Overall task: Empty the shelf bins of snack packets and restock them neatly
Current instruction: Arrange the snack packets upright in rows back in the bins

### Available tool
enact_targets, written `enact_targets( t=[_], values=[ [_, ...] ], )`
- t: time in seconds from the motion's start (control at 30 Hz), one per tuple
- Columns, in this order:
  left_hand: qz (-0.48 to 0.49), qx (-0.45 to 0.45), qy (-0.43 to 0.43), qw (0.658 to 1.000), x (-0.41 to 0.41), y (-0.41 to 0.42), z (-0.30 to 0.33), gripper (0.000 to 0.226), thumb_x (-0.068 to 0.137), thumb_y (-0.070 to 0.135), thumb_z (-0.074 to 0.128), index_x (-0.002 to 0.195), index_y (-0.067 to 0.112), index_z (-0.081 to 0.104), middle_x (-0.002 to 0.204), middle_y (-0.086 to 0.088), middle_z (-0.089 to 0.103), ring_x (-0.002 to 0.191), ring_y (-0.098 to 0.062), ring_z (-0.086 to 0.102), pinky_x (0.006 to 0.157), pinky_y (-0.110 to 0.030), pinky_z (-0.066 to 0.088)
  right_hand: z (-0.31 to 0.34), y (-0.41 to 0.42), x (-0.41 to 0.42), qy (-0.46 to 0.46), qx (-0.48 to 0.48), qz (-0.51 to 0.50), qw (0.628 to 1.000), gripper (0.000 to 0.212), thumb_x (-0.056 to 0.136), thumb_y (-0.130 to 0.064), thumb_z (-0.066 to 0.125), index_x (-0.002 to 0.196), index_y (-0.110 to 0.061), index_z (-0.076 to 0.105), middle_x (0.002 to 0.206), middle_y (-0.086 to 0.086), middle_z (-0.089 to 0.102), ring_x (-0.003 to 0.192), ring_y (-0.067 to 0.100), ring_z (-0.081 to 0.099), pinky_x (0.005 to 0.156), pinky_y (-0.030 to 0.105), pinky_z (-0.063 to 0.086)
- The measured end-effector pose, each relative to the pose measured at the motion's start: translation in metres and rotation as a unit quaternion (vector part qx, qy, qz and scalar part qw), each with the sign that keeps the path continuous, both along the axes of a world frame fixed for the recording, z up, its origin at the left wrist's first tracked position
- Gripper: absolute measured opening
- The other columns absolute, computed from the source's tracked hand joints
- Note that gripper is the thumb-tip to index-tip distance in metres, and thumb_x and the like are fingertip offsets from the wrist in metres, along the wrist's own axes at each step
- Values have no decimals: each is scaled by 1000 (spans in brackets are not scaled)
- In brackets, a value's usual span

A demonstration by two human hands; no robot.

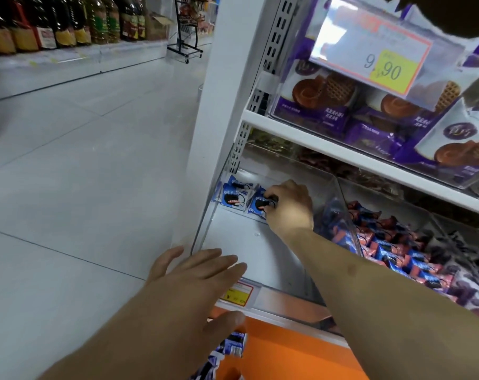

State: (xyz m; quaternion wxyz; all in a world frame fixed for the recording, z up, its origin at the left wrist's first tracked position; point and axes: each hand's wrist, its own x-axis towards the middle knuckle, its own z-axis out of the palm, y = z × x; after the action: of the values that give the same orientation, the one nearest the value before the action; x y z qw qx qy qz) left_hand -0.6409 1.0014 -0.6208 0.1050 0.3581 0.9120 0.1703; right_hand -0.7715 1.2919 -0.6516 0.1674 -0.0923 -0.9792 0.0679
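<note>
item: clear bin (260, 259), leftmost on the lowest shelf, taken as the landmark for this entry.

contents: two blue snack packets (234, 197) stand at the bin's back left corner, side by side and touching. the left one stands roughly upright, printed face toward the bin's front, long axis near vertical with a slight lean. the right packet (256, 204) stands likewise, tilted a little toward the hand upon it. the rest of the bin floor shows bare white.

hands: the right hand (289, 207) reaches deep into the bin, fingers curled and pinching the top edge of the right packet. the left hand (194, 272) rests over the bin's front left corner, fingers straight and spread, holding nothing.

nearby: a pile of blue packets (227, 349) lies below the bin's front edge, partly hidden by the left hand. the neighbouring bin (350, 231), just right of the landmark, is heaped with blue-and-red packets (392, 242). a price label (237, 293) sits on the bin's front rail.

progress, as a judgement: the landmark bin looks emptied and restocking barely begun, with two packets placed in a back row. most packets remain to be set in. whether the neighbouring bins are done cannot be told.
</note>
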Motion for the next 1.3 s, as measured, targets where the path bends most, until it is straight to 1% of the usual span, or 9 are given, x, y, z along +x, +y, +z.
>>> enact_targets(
  t=[0.23,0.33,0.47,0.6,0.7,0.83,1.0,1.13,1.3],
  values=[
    [-12,80,-9,997,-3,2,-1,78,72,86,5,148,71,-3,157,47,-14,145,18,-23,127,-34,0,10,-5,14,26,-52,16,998,32,83,-18,77,114,-27,76,116,3,62,112,29,55,94,37,52],
    [0,192,-24,981,-1,-5,3,58,84,83,40,140,79,21,157,50,9,149,19,4,127,-40,23,34,-22,43,75,-115,88,987,32,81,-20,83,113,-21,77,115,2,68,114,25,61,99,27,47],
    [25,214,-41,976,13,-18,29,42,86,63,64,127,58,62,132,41,54,121,24,44,95,-4,36,79,-60,138,94,-159,232,955,24,90,-21,81,113,-19,75,114,-2,66,109,12,62,89,19,45],
    [7,132,-145,981,22,-23,15,38,81,63,72,118,55,67,106,28,70,98,3,66,84,-30,57,57,-80,228,-47,-266,311,911,15,92,-16,80,106,-17,75,102,-4,66,94,17,66,76,29,51],
    [-5,3,-201,980,30,-22,-19,62,82,57,79,137,54,52,124,21,64,110,0,62,94,-29,55,-16,-80,252,-210,-250,272,905,28,92,-21,78,119,-21,73,108,-12,63,98,6,63,80,18,49],
    [21,-129,-293,947,36,-22,-54,122,77,57,83,158,56,-8,163,8,32,132,-11,51,104,-29,50,-120,-68,240,-373,-200,165,891,69,91,-34,78,153,-37,47,146,7,48,121,23,60,105,35,49],
    [4,-199,-282,938,45,-23,-79,121,86,45,80,159,48,-16,170,2,17,147,-19,37,115,-32,39,-196,-74,221,-419,-330,92,841,81,85,-49,82,139,-78,29,158,4,36,120,26,62,98,32,53],
    [-2,-218,-291,932,43,-25,-89,122,86,50,78,153,53,-23,171,6,12,149,-18,34,115,-31,39,-238,-87,219,-367,-329,66,867,81,77,-61,82,149,-54,45,141,-4,51,114,22,65,96,35,58],
    [-2,-234,-286,929,41,-22,-93,122,87,55,75,155,50,-26,171,7,10,150,-18,34,113,-29,38,-248,-97,220,-303,-309,17,901,50,85,-35,81,132,-37,65,116,-5,66,95,20,70,73,36,60]
  ],
)
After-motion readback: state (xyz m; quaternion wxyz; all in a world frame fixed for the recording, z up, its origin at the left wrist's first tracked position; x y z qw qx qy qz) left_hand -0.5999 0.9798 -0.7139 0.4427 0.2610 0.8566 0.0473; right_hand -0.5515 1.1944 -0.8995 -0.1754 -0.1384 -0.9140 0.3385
